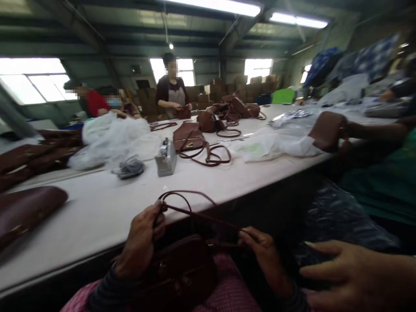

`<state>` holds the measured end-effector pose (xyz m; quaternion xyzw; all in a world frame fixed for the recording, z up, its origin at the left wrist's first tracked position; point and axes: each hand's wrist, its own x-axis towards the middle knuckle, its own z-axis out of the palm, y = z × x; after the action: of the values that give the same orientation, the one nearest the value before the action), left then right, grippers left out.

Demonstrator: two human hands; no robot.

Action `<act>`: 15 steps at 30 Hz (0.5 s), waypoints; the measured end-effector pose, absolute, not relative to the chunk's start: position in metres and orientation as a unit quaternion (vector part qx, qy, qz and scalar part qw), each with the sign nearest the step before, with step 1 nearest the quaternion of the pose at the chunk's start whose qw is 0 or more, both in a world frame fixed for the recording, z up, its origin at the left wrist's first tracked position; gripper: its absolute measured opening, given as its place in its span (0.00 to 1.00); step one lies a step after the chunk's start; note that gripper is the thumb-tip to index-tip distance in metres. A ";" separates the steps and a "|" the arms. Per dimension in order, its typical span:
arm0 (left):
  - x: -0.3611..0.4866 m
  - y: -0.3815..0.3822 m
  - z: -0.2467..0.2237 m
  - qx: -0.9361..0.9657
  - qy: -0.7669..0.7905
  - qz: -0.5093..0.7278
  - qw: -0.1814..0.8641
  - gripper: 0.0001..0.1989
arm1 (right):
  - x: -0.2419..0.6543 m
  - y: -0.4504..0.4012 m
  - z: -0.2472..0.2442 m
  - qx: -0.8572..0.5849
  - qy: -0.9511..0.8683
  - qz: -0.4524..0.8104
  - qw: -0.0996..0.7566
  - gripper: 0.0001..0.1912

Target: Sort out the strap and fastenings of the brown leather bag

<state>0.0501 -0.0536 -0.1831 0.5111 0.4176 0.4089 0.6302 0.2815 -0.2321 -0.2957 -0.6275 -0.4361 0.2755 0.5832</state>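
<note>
Fluorescent tubes light a long workshop whose pale bench (pixel 107 208) runs from the near edge away to a standing person (pixel 171 89) at its far end. Below the near edge, a dark brown handbag (pixel 182 271) rests in the wearer's lap on pink checked cloth. The left hand (pixel 141 245) is closed around a loop of the bag's thin strap (pixel 188 208), pinching it just above the bench edge; the right hand (pixel 264 255) is closed too, gripping the same strap further along so that it runs taut between them. The strap looks like a narrow, smooth cord of leather or imitation leather; the bag is soft, rounded and matt.

As a judgement, the strap is only now being handled, the bag has not joined the others, and whether it is clipped on cannot be told.

Mid-bench lie a finished-looking brown bag with gold clasp (pixel 188 138), a small grey metal device (pixel 166 158), crumpled clear plastic bags (pixel 110 138), and more bags (pixel 234 110) toward the far end. Another person's hand (pixel 351 277) lies spread open at the lower right.
</note>
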 end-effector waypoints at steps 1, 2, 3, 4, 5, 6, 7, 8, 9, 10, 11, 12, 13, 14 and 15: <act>0.050 -0.053 -0.183 0.481 0.404 0.431 0.648 0.28 | 0.288 -0.240 -0.311 -0.646 -0.421 0.315 0.553 0.20; 0.051 -0.052 -0.183 0.465 0.399 0.437 0.658 0.29 | 0.292 -0.246 -0.326 -0.648 -0.425 0.362 0.518 0.21; 0.051 -0.051 -0.184 0.470 0.390 0.434 0.662 0.28 | 0.293 -0.250 -0.338 -0.650 -0.441 0.373 0.494 0.23; 0.051 -0.051 -0.185 0.481 0.386 0.428 0.661 0.27 | 0.293 -0.252 -0.346 -0.664 -0.460 0.335 0.485 0.23; 0.052 -0.053 -0.185 0.500 0.382 0.420 0.654 0.27 | 0.290 -0.251 -0.346 -0.679 -0.479 0.269 0.487 0.21; 0.053 -0.055 -0.185 0.520 0.379 0.414 0.644 0.26 | 0.286 -0.248 -0.340 -0.689 -0.495 0.185 0.495 0.18; 0.054 -0.058 -0.184 0.539 0.376 0.408 0.634 0.25 | 0.280 -0.243 -0.327 -0.689 -0.509 0.100 0.506 0.16; 0.056 -0.061 -0.182 0.557 0.374 0.403 0.623 0.24 | 0.273 -0.236 -0.308 -0.677 -0.524 0.032 0.516 0.15; 0.058 -0.065 -0.180 0.573 0.372 0.396 0.614 0.24 | 0.265 -0.226 -0.285 -0.652 -0.541 -0.002 0.532 0.14; 0.061 -0.068 -0.177 0.589 0.370 0.385 0.607 0.23 | 0.256 -0.216 -0.261 -0.615 -0.574 0.001 0.541 0.13; 0.063 -0.072 -0.174 0.603 0.366 0.371 0.604 0.23 | 0.247 -0.204 -0.238 -0.577 -0.613 0.028 0.540 0.12; 0.064 -0.074 -0.171 0.615 0.359 0.358 0.604 0.23 | 0.237 -0.192 -0.218 -0.556 -0.640 0.060 0.527 0.10; 0.065 -0.076 -0.169 0.623 0.350 0.345 0.608 0.23 | 0.227 -0.181 -0.203 -0.558 -0.652 0.087 0.506 0.08; 0.065 -0.077 -0.167 0.626 0.340 0.335 0.617 0.23 | 0.218 -0.170 -0.193 -0.572 -0.654 0.095 0.485 0.06; 0.063 -0.077 -0.167 0.622 0.335 0.326 0.628 0.23 | 0.209 -0.161 -0.188 -0.596 -0.649 0.102 0.463 0.06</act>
<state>0.0632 -0.0768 -0.1671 0.6224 0.3346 0.3264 0.6278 0.2092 -0.1610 -0.1876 -0.5958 -0.6486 0.1021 0.4625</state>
